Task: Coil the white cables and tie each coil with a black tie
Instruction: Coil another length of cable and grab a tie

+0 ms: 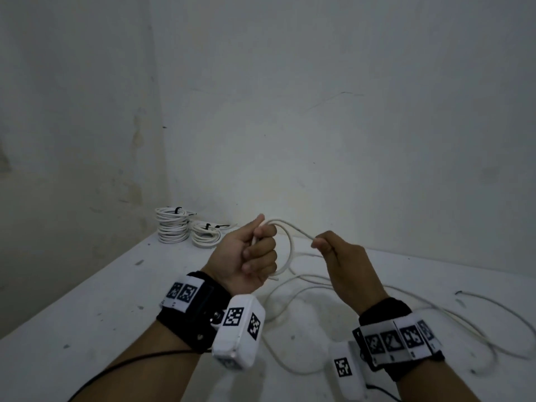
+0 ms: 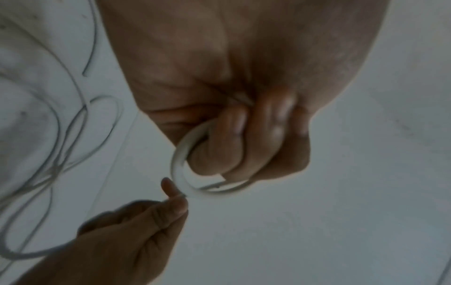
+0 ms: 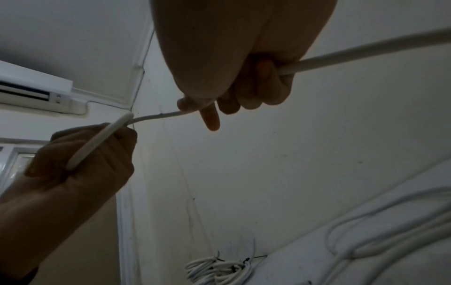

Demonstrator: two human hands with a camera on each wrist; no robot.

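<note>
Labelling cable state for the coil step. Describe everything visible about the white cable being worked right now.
The white cable is thin, round and smooth, plastic-sheathed by the look. The left hand grips one started loop, held up above the table; in the left wrist view a short end pokes out by the fingers. From the loop a short span runs to the right hand, which pinches it between thumb and fingertips. The rest trails loose in slack, overlapping curves on the tabletop. No black tie on it.

Bare indoor room, scuffed white walls (image 1: 319, 111), wall air conditioner (image 3: 31, 90), plain white table (image 1: 116, 291)
</note>
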